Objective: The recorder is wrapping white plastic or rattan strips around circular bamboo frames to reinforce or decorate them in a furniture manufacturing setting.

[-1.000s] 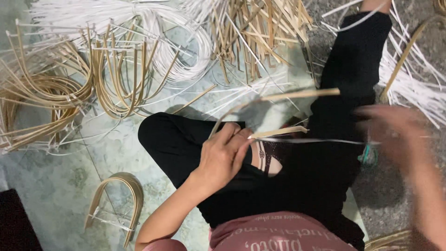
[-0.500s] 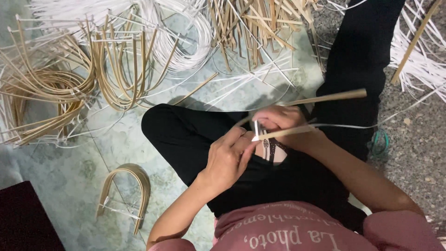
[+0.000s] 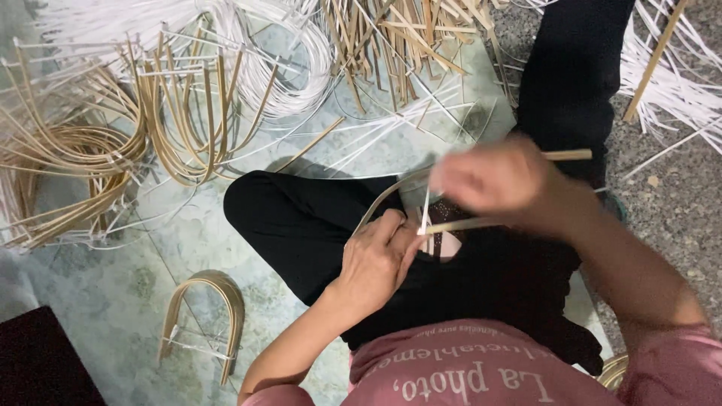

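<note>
Over my lap, left hand (image 3: 376,259) pinches the bent cane strip (image 3: 391,197); right hand (image 3: 500,180), blurred, grips a white binding strand (image 3: 426,210) at it. Tie looks unfinished. One tied hoop (image 3: 201,319) lies on the floor; many bundled hoops (image 3: 180,113) and loose strips (image 3: 398,45) beyond.

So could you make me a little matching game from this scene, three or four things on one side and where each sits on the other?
Things:
1. left hand
2. right hand
3. tied U-shaped cane bundle
4. white strip coil

Places:
A. top of the view, near the middle
B. alone on the floor, lower left
C. blurred, at the bent strip's upper end
D. on the lap, pinching the bent strip

Pairs: 1-D, 2-C, 3-B, 4-A
</note>
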